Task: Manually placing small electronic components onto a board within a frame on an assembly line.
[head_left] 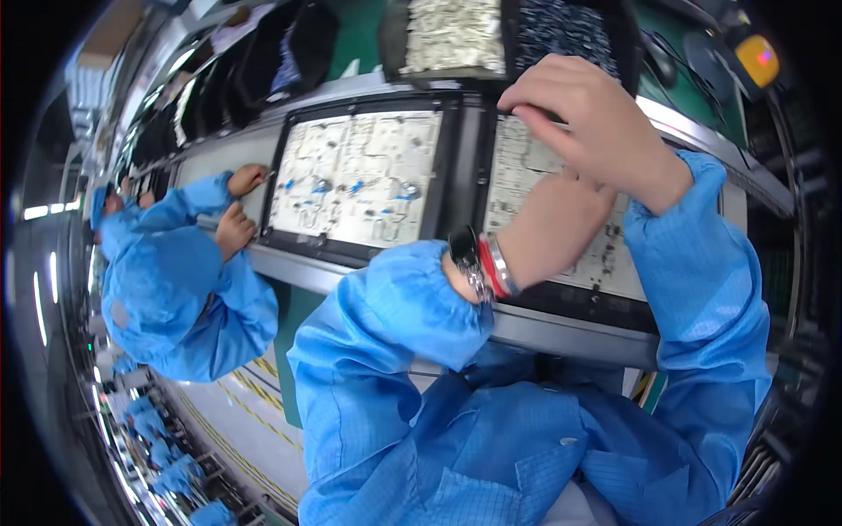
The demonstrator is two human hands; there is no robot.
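My left hand [563, 219] hangs over the white circuit board panel [513, 167] in the black-framed tray on the right. Its wrist wears a black band and red and silver bracelets, and its fingers are hidden beneath my right wrist. Crossing above it, my right hand [583, 114] points leftward over the tray's far edge, near the parts bins. The fingers of that hand curl toward the thumb, tips close together; anything between them is too small to make out.
Beyond the rail stand a bin of cream-coloured parts [453, 37] and a bin of dark parts [561, 35]. A second framed board panel [351, 175] with blue components lies to the left. A co-worker in a blue smock [175, 272] has both hands at its left edge.
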